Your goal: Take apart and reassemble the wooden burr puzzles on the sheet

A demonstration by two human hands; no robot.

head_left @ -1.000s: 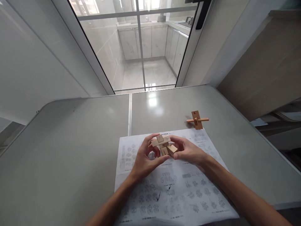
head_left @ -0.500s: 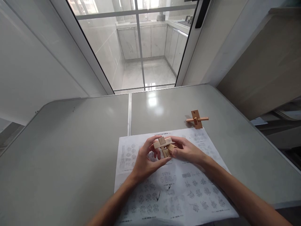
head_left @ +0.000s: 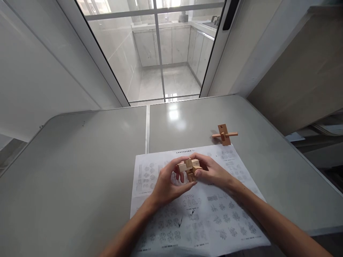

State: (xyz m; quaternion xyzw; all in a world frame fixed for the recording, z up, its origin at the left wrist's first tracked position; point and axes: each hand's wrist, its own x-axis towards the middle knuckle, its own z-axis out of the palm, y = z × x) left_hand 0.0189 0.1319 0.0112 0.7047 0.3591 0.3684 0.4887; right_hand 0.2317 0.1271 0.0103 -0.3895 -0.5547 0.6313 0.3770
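Fingers (head_left: 188, 187) of the left hand (head_left: 164, 182) and right hand (head_left: 215, 172) were closed on the wooden blocks (head_left: 188, 164), best held snugly so none slipped.

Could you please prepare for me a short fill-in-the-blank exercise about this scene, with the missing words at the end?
1. The left hand and the right hand hold pale blocks made of ____.
2. Below the hands, a printed sheet of ____ lies on the table.
3. The crossed brown object near the sheet's far right corner bears the number ____.
4. Beyond the table, the grey-barred door has see-through panes of ____.

Missing words: wood; paper; 2; glass.
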